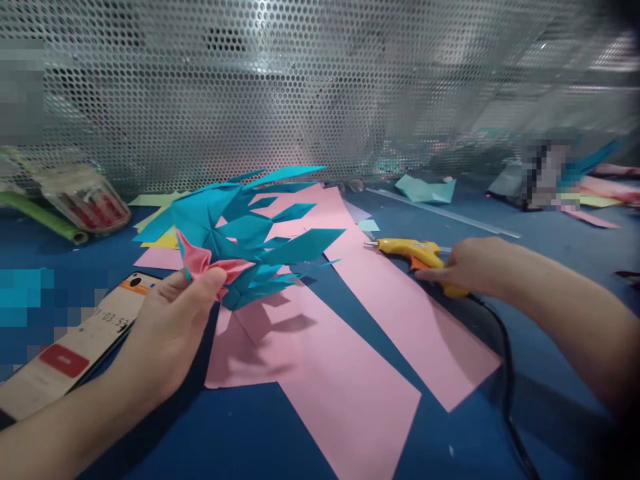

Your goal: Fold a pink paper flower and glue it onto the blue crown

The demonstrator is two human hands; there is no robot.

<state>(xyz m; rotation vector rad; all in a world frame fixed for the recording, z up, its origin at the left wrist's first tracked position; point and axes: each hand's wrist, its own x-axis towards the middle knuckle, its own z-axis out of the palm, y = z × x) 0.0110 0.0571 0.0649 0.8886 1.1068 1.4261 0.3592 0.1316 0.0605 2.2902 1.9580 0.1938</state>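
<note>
Between the thumb and fingers of my left hand (180,313) is a folded paper flower with a pink centre (210,261) and several pointed blue petals (245,227). It is raised over the table, its petals spreading away to the right and casting shadows on pink paper. My right hand (473,267) is wrapped round the handle of a yellow hot glue gun (410,250) with an orange trigger. The gun's metal nozzle points left toward the flower, apart from it. A black cord (505,360) runs from its handle toward me.
Pink paper strips (345,380) lie across the blue table (165,440). A phone showing a timer (95,333) is by my left forearm. A clear jar (87,200) and green roll (45,217) stand left; a clear glue stick (445,213) lies behind. Perforated metal (300,100) closes the back.
</note>
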